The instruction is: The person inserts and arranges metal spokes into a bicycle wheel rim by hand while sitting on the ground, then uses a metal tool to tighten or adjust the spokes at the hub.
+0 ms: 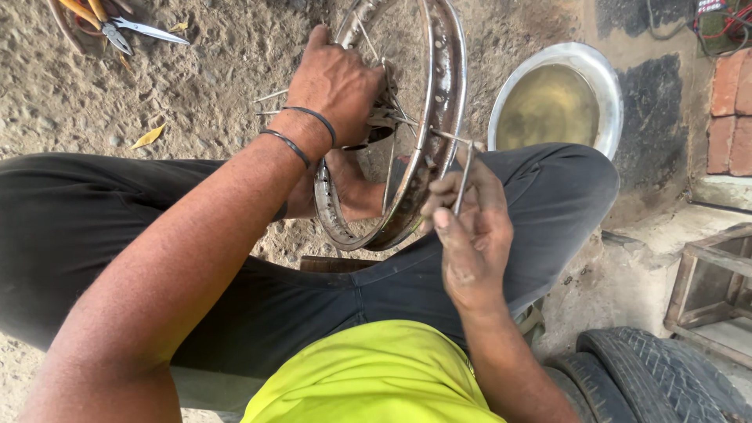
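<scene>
- Wheel rim (439, 117): upright between the knees, above sandy ground; it may tip if the steadying grip loosens.
- Left hand (338, 82): closed around the hub and spokes.
- Right hand (470, 227): pinching a loose spoke (464, 178) at the rim; it may slip or bend.

Sandy dirt ground (219, 70) with tools, a basin and tyres on it

A round metal basin (558, 98) of murky liquid sits on the ground and serves as the landmark. Well to its left lie pliers (117, 27) with yellow handles and, nearer, a yellow leaf (147, 137). To its right stand red bricks (732, 113); below these sits a wooden crate (713, 286), with black tyres (650, 380) beside it.
</scene>
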`<state>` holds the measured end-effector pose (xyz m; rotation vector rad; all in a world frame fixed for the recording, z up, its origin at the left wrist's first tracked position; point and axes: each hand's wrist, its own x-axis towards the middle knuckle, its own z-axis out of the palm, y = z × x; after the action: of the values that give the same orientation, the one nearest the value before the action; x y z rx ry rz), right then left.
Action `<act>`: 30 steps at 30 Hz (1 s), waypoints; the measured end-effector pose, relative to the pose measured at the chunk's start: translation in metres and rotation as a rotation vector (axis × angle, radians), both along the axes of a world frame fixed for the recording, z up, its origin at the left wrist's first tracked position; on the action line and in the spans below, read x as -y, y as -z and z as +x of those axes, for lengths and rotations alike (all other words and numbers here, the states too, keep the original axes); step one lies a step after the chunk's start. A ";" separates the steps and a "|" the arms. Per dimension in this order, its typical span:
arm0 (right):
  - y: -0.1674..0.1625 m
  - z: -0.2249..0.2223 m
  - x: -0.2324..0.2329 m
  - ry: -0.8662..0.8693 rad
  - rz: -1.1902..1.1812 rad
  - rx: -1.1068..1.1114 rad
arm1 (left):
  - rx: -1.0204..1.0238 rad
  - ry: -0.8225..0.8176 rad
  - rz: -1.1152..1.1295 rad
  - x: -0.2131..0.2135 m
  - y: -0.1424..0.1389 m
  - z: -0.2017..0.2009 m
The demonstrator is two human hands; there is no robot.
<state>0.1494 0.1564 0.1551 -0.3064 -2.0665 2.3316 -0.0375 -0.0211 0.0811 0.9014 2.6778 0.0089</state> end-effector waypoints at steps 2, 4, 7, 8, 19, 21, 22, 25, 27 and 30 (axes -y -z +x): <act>0.010 -0.004 -0.021 -0.089 0.095 -0.010 | 0.021 -0.009 0.001 0.003 0.000 -0.002; 0.014 -0.017 -0.054 -0.215 0.118 0.054 | -0.053 0.005 0.040 0.006 0.000 -0.005; 0.021 -0.046 -0.102 -0.273 0.014 0.100 | -0.052 -0.005 0.008 0.006 0.001 -0.007; 0.025 -0.054 -0.109 -0.265 -0.044 0.112 | -0.030 -0.009 -0.018 0.005 0.002 -0.007; -0.010 -0.138 -0.051 -0.086 -0.489 0.189 | -0.024 0.081 -0.083 -0.011 -0.012 -0.016; -0.028 -0.154 -0.041 -0.105 -0.231 0.176 | -0.039 0.095 -0.077 -0.019 -0.009 -0.017; -0.035 -0.163 -0.033 -0.145 -0.072 0.191 | -0.042 0.111 -0.083 -0.022 -0.006 -0.017; -0.045 -0.192 0.000 -0.445 0.487 0.084 | -0.061 0.132 -0.074 -0.028 0.005 -0.016; -0.051 -0.194 0.025 -0.665 1.059 -0.287 | -0.316 0.121 0.118 -0.030 0.011 -0.015; -0.063 -0.156 0.057 -0.912 1.696 -0.498 | -0.537 0.086 0.327 -0.029 0.011 -0.015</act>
<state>-0.0069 0.0996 0.2185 1.1903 -3.0652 -0.1429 -0.0521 0.0078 0.0697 1.2688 3.1886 0.2219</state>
